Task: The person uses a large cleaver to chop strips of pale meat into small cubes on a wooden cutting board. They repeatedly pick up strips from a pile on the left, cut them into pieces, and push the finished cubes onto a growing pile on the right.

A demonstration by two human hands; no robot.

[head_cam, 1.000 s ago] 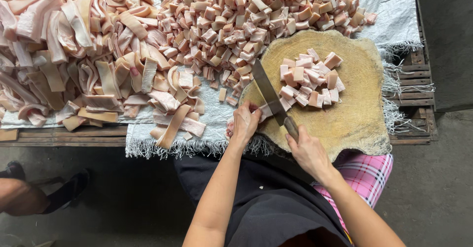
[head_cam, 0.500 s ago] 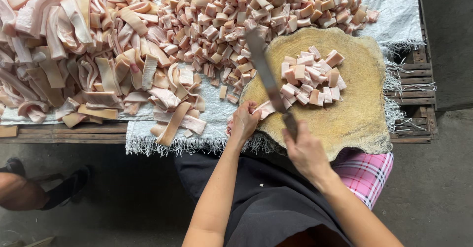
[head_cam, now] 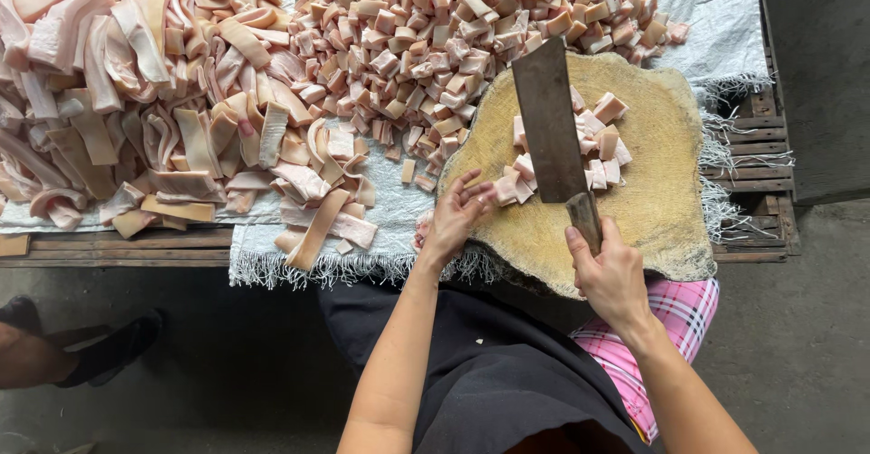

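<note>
My right hand [head_cam: 612,271] grips the wooden handle of a wide steel cleaver [head_cam: 549,120], its blade raised flat over the round yellowish chopping block [head_cam: 657,200]. On the block's left edge my left hand [head_cam: 453,217] rests with fingers on a pink meat piece [head_cam: 504,188]. Small cut cubes [head_cam: 603,137] lie on the block beside and partly under the blade.
A heap of cut pink cubes [head_cam: 435,28] covers the white woven sheet [head_cam: 707,19] behind the block. Long uncut strips [head_cam: 145,101] pile up at the left. A wooden pallet [head_cam: 757,159] carries everything. Another person's foot in a dark sandal [head_cam: 54,350] is at lower left.
The cleaver has risen from the block and swung up, blade now higher and flatter toward the camera. My left hand has stayed on the meat at the block's left edge.
</note>
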